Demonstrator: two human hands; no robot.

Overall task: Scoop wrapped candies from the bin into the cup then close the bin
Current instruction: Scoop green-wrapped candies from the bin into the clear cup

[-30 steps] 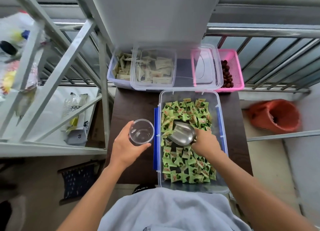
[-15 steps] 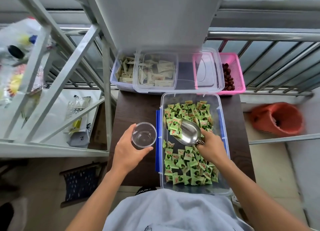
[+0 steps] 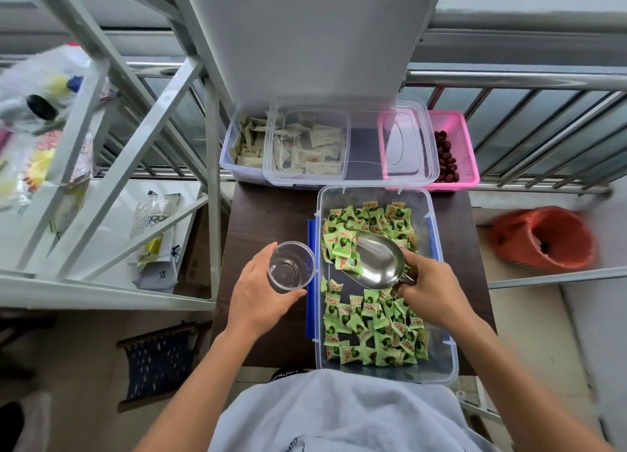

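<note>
A clear plastic bin (image 3: 441, 319) with blue side clips stands open on the dark table (image 3: 264, 214), holding several green wrapped candies (image 3: 373, 329). My right hand (image 3: 431, 292) grips the handle of a metal scoop (image 3: 380, 261) inside the bin; a few candies rest at the scoop's front lip. My left hand (image 3: 258, 292) holds an empty clear cup (image 3: 290, 265) upright just left of the bin's edge. The bin's clear lid (image 3: 407, 143) lies across the containers behind it.
Behind the bin stand a clear tub of beige sachets (image 3: 247, 143) and a pink basket of dark red fruits (image 3: 454, 146). A metal rack (image 3: 142, 146) rises at the left, a railing (image 3: 543, 78) runs behind, and an orange bucket (image 3: 543, 241) sits at the right.
The scoop has pushed forward into the far heap and gathered a few candies at its lip. The cup stays beside the bin in my left hand.
</note>
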